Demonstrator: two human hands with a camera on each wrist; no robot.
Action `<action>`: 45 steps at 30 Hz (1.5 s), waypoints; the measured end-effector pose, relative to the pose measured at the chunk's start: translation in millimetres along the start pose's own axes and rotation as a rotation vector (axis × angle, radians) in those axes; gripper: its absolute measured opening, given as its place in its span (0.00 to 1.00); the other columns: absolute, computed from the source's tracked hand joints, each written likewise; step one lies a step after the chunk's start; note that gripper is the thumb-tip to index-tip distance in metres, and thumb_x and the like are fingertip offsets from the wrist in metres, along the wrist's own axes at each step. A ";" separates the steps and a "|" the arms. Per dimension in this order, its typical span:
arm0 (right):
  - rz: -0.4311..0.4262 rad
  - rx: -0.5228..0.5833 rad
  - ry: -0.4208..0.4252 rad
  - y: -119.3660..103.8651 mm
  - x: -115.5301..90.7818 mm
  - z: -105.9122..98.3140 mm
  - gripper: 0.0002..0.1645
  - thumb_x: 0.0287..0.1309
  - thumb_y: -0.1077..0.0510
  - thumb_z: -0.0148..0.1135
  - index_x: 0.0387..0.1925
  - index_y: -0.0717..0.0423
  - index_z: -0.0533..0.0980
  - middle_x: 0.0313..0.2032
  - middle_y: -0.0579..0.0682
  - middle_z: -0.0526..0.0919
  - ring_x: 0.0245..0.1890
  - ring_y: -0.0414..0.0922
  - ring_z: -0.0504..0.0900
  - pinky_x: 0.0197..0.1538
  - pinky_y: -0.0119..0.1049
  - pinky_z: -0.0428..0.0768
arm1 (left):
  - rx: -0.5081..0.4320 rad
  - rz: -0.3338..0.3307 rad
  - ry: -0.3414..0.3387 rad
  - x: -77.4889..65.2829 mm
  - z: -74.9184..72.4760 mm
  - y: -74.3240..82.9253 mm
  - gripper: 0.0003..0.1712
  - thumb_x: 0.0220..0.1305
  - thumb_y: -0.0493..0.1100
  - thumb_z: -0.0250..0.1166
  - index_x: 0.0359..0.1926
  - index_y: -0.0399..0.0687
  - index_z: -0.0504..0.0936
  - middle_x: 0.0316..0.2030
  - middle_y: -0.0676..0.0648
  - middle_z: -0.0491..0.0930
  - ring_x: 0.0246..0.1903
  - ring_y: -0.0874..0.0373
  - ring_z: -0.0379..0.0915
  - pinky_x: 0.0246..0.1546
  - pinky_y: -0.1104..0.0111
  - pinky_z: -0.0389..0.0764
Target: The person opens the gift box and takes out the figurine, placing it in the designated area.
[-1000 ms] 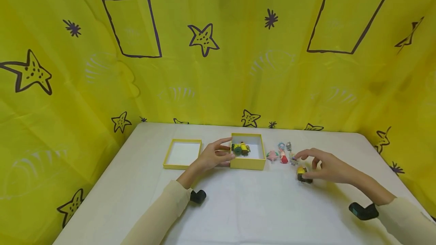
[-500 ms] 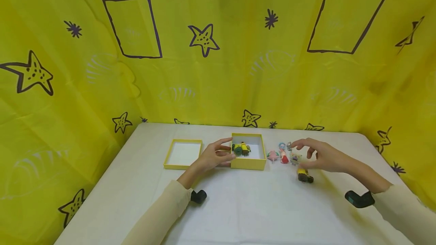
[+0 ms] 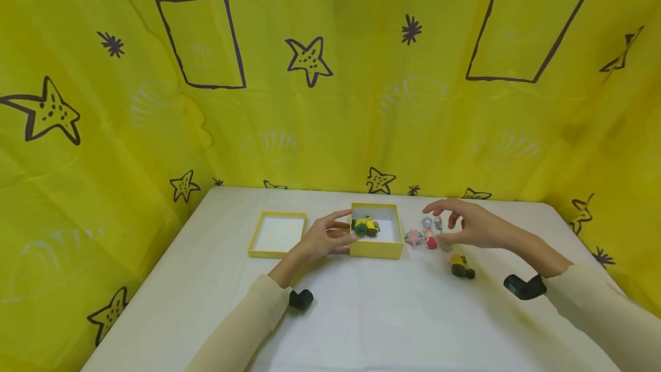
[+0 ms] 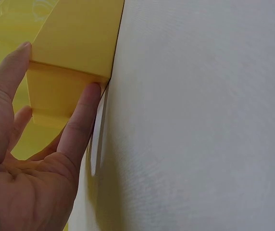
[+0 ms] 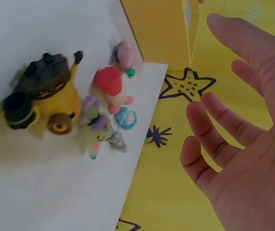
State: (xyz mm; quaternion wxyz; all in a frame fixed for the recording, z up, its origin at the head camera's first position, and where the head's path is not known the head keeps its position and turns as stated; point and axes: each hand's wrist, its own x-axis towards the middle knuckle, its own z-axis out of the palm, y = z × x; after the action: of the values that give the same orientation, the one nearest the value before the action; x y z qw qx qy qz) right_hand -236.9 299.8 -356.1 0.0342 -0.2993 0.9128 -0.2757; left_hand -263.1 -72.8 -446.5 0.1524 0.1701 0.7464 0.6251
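Note:
My left hand (image 3: pixel 321 239) touches the left wall of the yellow box (image 3: pixel 376 250), thumb and fingers extended; in the left wrist view its fingertips lie against the box's corner and side. Several yellow and green figurines (image 3: pixel 370 226) lie inside the box, at its left. Over the loose toys, my right hand (image 3: pixel 477 225) hovers with bent, spread fingers and holds nothing. Below it lies a yellow figurine with a dark lower part (image 5: pixel 56 96). Beyond are a green-and-purple figurine (image 5: pixel 93 129), a red-and-pink one (image 5: pixel 109 80), a blue one (image 5: pixel 127 118), a grey one (image 5: pixel 118 141) and a pink one (image 3: pixel 413 237).
A shallow yellow-rimmed lid (image 3: pixel 279 234), white inside, lies left of the box. The white-covered table (image 3: pixel 372 314) meets a yellow patterned curtain (image 3: pixel 351 102) at the back and sides. A black wrist camera (image 3: pixel 524 287) sits on the right sleeve.
My right hand has risen off the yellow figurine and moved left and away, over the small toys. The yellow figurine stays on the table. The left hand has not moved.

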 end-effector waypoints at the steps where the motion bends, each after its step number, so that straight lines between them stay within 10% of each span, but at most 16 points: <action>1: -0.002 0.001 -0.001 -1.8 2.7 0.0 0.33 0.58 0.51 0.77 0.63 0.47 0.76 0.50 0.48 0.79 0.41 0.50 0.78 0.36 0.34 0.80 | 0.004 0.003 0.002 -0.3 -0.1 0.2 0.44 0.65 0.42 0.74 0.78 0.53 0.64 0.64 0.34 0.73 0.60 0.43 0.77 0.49 0.60 0.87; 45: -0.060 0.018 -0.133 -36.5 91.1 30.9 0.36 0.56 0.52 0.78 0.64 0.53 0.75 0.54 0.57 0.82 0.40 0.53 0.78 0.39 0.38 0.81 | -0.052 -0.033 -0.001 0.0 0.7 0.0 0.44 0.65 0.42 0.74 0.78 0.55 0.64 0.64 0.37 0.73 0.57 0.46 0.79 0.47 0.58 0.88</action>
State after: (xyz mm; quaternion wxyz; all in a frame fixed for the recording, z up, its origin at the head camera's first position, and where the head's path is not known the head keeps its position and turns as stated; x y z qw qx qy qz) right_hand -285.1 209.0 -353.8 0.0892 -0.3440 0.8966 -0.2642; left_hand -262.7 -72.2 -446.6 0.1671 0.1541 0.7326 0.6416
